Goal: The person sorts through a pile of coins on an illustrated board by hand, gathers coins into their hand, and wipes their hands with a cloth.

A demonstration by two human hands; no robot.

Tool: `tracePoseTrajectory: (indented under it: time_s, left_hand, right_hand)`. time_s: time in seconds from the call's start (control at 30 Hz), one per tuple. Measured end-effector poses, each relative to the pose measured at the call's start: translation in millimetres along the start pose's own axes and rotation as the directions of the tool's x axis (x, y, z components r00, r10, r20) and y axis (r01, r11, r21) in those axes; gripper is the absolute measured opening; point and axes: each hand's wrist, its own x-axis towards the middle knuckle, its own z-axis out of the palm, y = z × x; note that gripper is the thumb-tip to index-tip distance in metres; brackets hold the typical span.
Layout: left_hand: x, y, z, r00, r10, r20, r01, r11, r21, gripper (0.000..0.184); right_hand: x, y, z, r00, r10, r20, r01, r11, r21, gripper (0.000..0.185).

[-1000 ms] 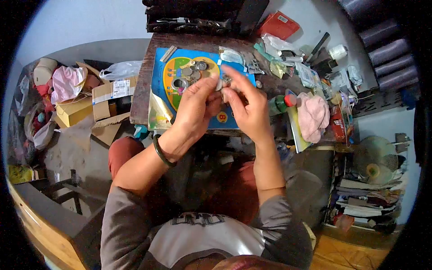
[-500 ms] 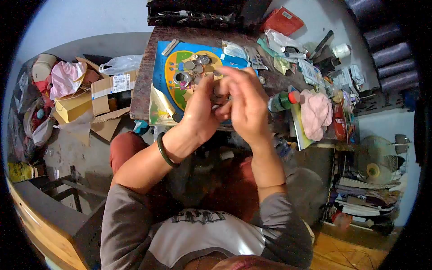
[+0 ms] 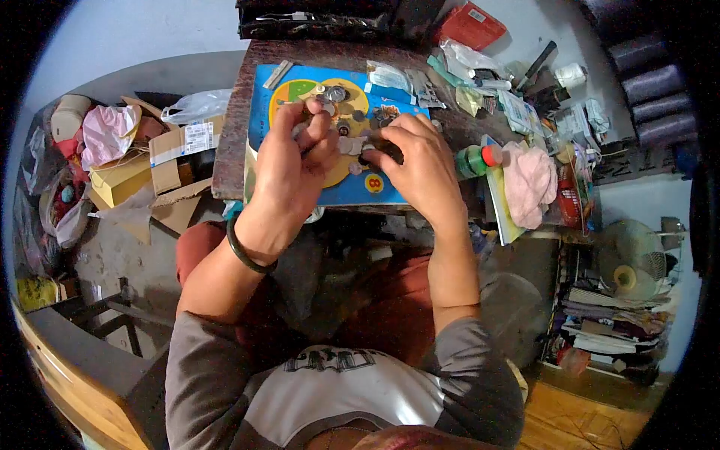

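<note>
A blue sheet (image 3: 322, 196) with a yellow and green printed picture lies on the dark wooden table. Several small round metal pieces (image 3: 350, 145) are scattered over its middle, some silvery and some dark. My left hand (image 3: 292, 154) hovers over the left part of the sheet, fingers curled inward; what they hold, if anything, is hard to make out. A dark bangle (image 3: 247, 251) circles that wrist. On the right, my right hand (image 3: 420, 161) reaches down to the pieces, thumb and fingers bent together around something small and hidden.
A green bottle with a red cap (image 3: 472, 160) stands right of my right hand, beside a pink cloth (image 3: 527, 184). Plastic packets (image 3: 390, 77) lie at the back. A grey bar (image 3: 279, 74) rests on the sheet's far left corner. Cardboard boxes (image 3: 176, 161) stand left of the table (image 3: 234, 142).
My hands were together above the sheet and have parted. The left hand moved left, the right hand slightly right and down to the pieces. More of the sheet's middle shows between them.
</note>
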Motion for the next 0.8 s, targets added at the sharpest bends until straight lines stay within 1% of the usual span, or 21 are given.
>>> tracePoseTrajectory:
  time_s: [0.07,0.1,0.17,0.23,0.3,0.37,0.4,0.47,0.57,0.63,0.67,0.77,0.8]
  left_hand:
    - [-7.2,-4.5,6.7,0.996,-0.042,-0.073,0.042,0.999,0.011,0.018]
    - [-11.0,-5.6,10.2,0.992,-0.061,-0.110,0.063,0.998,0.017,0.017]
    - [-10.7,-9.1,1.9,0.996,-0.089,-0.029,0.090,0.995,0.049,0.016]
    - [-9.0,-15.2,-6.5,0.992,-0.119,0.033,0.117,0.992,0.054,0.015]
    - [-8.1,-18.6,-8.9,0.986,-0.143,0.082,0.141,0.990,0.032,0.015]
    - [-12.0,-18.5,-2.4,0.991,-0.127,0.051,0.121,0.987,0.105,0.014]
    - [-13.2,-18.5,1.0,0.992,-0.119,0.038,0.112,0.984,0.141,0.014]
    - [-11.7,-20.8,1.3,0.991,-0.120,0.051,0.111,0.982,0.155,0.012]
    - [-13.6,-21.3,7.7,0.992,-0.120,0.045,0.107,0.969,0.223,0.010]
    - [-14.2,-21.8,8.9,0.992,-0.118,0.046,0.103,0.961,0.255,0.010]
    - [-13.5,-23.1,7.7,0.992,-0.117,0.054,0.099,0.961,0.258,0.010]
    - [-13.6,-25.3,9.9,0.996,-0.069,0.053,0.053,0.964,0.261,0.008]
    - [-14.0,-26.0,10.6,0.998,-0.046,0.046,0.032,0.965,0.261,0.009]
  right_hand:
    - [-0.2,0.3,-0.2,0.999,0.028,0.030,-0.028,1.000,0.002,0.024]
    - [0.6,0.6,1.0,1.000,0.025,0.019,-0.025,1.000,0.013,0.023]
    - [3.2,2.8,5.1,1.000,0.017,-0.005,-0.017,0.999,0.036,0.023]
    - [3.9,8.1,10.4,0.995,0.098,0.001,-0.096,0.970,0.222,0.021]
    - [4.6,13.7,13.8,0.986,0.165,0.018,-0.159,0.905,0.393,0.018]
    - [4.4,20.0,12.5,0.975,0.219,0.044,-0.208,0.812,0.545,0.014]
    - [4.8,20.4,12.1,0.974,0.221,0.060,-0.212,0.774,0.596,0.014]
    - [4.6,19.7,11.3,0.971,0.221,0.091,-0.221,0.689,0.691,0.015]
    - [5.0,12.5,6.2,0.945,0.287,0.154,-0.299,0.577,0.760,0.017]
    - [7.9,22.8,9.1,0.992,0.118,-0.048,-0.061,0.776,0.627,0.017]
    - [8.9,26.6,9.9,0.991,0.014,-0.135,0.061,0.845,0.531,0.017]
    - [6.5,25.7,7.8,0.996,0.011,-0.083,0.017,0.944,0.330,0.015]
    - [5.4,24.0,8.9,0.992,0.110,-0.055,-0.074,0.890,0.451,0.015]
